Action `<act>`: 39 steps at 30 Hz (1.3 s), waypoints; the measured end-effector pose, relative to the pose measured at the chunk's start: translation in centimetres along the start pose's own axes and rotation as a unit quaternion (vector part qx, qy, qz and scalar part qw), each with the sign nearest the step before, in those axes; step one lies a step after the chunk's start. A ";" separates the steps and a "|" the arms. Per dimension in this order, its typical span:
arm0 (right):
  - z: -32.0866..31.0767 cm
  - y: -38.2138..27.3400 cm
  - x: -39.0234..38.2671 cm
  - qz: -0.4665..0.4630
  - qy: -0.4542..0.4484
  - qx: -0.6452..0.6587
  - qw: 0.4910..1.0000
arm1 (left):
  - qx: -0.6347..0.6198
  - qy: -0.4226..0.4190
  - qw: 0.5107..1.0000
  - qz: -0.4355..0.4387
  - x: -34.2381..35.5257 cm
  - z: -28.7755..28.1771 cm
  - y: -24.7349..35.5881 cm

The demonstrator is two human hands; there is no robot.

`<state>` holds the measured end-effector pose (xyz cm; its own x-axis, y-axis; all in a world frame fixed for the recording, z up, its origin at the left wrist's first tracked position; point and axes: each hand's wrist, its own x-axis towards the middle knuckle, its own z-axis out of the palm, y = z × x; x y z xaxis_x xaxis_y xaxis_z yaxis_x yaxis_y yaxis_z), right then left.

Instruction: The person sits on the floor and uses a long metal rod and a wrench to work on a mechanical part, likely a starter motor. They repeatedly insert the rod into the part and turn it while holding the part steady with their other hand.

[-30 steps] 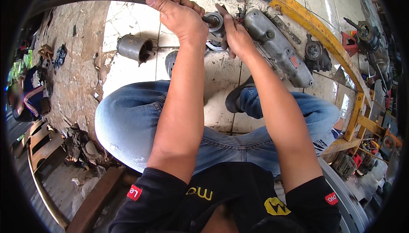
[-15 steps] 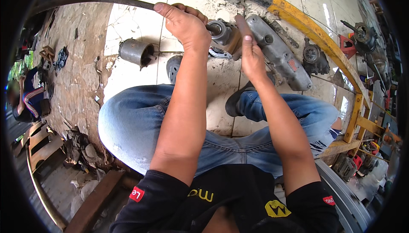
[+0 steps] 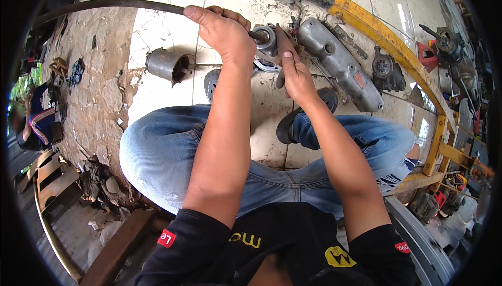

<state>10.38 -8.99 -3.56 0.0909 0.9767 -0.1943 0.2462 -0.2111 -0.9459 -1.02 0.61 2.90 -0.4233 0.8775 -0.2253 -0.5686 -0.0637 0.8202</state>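
Observation:
My left hand (image 3: 222, 37) is closed around a long dark rod (image 3: 120, 3) that runs off to the left, its other end at a round metal fitting (image 3: 265, 36) with a ring on its face. Just to the right, a rusty brown flat piece (image 3: 285, 40) is gripped in my right hand (image 3: 297, 77), thumb on top, lying against the side of that fitting. Whether it touches firmly I cannot tell. Beside them lie a long grey metal cover (image 3: 342, 66) on the right and a metal cylinder (image 3: 164, 65) on the left, both on the tiles.
A bent yellow steel frame (image 3: 379, 24) curves around the right side. A dark round component (image 3: 386, 66) sits beside the cover. Another person (image 3: 36, 118) is at the far left on rough ground. Tools and parts crowd the right edge; a brown beam (image 3: 120, 244) lies lower left.
My right hand and the rusty piece swung right, away from the fitting, and came back left onto it, now slightly lower than at first. My left hand shifted a little, still gripping the rod.

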 end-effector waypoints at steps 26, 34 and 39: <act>-2.1 2.4 2.1 -0.151 0.109 -0.023 0.982 | 0.013 -0.020 1.000 0.008 0.5 -0.2 0.2; -3.5 1.5 1.9 -0.108 0.231 -0.114 0.960 | 0.015 -0.023 0.999 0.017 1.5 -0.2 -0.1; -5.5 0.2 1.9 -0.118 0.227 -0.145 0.956 | 0.004 -0.023 1.000 0.004 2.5 -0.5 0.2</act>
<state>15.93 -7.37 -2.72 0.3936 0.8948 0.2107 0.5634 -0.0537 -0.8244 -2.54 2.57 2.30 -0.3944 0.8979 -0.1952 -0.5600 -0.0664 0.8258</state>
